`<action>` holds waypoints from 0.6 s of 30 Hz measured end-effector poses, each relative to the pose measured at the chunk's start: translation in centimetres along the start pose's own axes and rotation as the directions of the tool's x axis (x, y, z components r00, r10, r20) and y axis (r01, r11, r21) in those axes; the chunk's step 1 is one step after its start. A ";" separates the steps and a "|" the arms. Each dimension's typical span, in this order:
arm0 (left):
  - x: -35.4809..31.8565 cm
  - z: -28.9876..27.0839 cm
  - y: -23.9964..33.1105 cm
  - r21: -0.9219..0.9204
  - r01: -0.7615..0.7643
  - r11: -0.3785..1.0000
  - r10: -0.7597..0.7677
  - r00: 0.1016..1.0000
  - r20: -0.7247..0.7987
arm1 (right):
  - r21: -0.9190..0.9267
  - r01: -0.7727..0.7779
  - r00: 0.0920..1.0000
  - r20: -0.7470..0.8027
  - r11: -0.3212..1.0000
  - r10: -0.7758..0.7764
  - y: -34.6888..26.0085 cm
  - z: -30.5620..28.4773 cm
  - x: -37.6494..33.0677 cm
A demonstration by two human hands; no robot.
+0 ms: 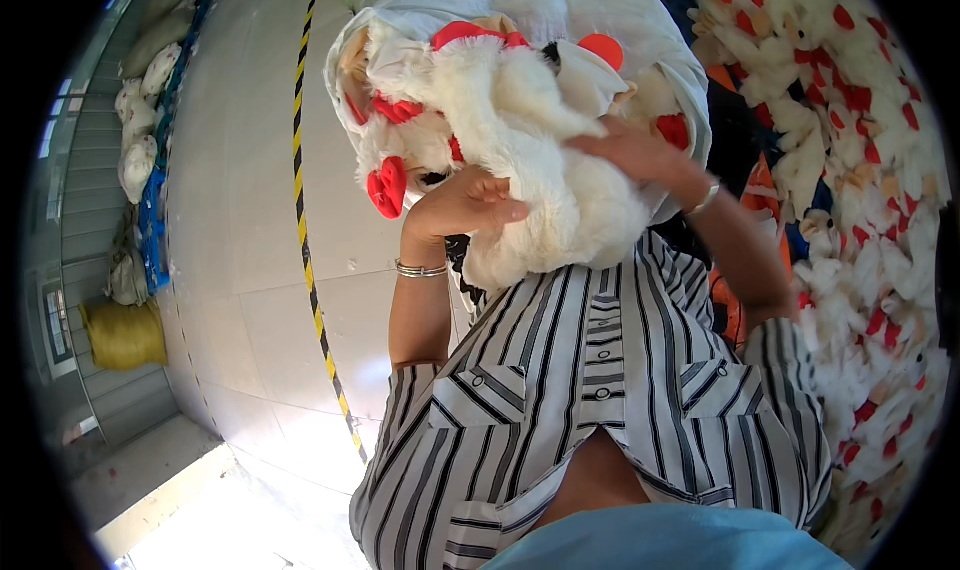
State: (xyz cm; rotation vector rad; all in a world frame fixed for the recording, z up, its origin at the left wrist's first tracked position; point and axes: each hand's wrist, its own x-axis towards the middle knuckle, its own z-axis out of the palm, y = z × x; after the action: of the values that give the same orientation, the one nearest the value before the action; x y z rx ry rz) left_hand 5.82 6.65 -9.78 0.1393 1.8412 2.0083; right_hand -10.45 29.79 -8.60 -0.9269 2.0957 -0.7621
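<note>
Your left grip [458, 203] holds white plush [570, 210], probably light and soft, best gathered by its folds; your blurred right grip [640, 154] is unreadable.

Plush [560, 210]: white, long-furred, bunched into soft folds. Held at its left side by left hand [468, 204]; right hand [632, 153], motion-blurred, at its upper right. Lower end bulges, rounded; upper outline hard to tell.

One left hand [460, 202], one right hand [640, 152], one white cloth sack [692, 90], one yellow bundle [123, 333] and two shirt pockets [480, 395] are counted; overlapping white plush pieces [592, 215] cannot be.
</note>
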 end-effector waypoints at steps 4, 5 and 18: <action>1.0 -1.2 -0.4 0.006 -0.123 0.992 0.123 0.977 -0.174 | -0.144 0.087 0.982 -0.152 0.986 -0.109 4.4 -10.8 -6.4; 1.1 -1.7 -0.5 0.011 -0.138 0.990 0.136 0.954 -0.268 | -0.157 0.077 0.960 -0.254 0.985 -0.116 5.5 -13.6 -8.5; 5.5 -0.4 -1.0 -0.020 -0.021 1.000 0.013 0.950 -0.312 | -0.002 0.206 0.866 -0.465 0.979 -0.183 10.6 -4.6 6.8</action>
State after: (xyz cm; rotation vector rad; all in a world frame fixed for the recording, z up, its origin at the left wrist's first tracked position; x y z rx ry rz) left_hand 0.93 8.32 -11.91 -0.1819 2.0065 2.1632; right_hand -21.38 31.47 -16.17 -1.0153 2.3979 -1.2369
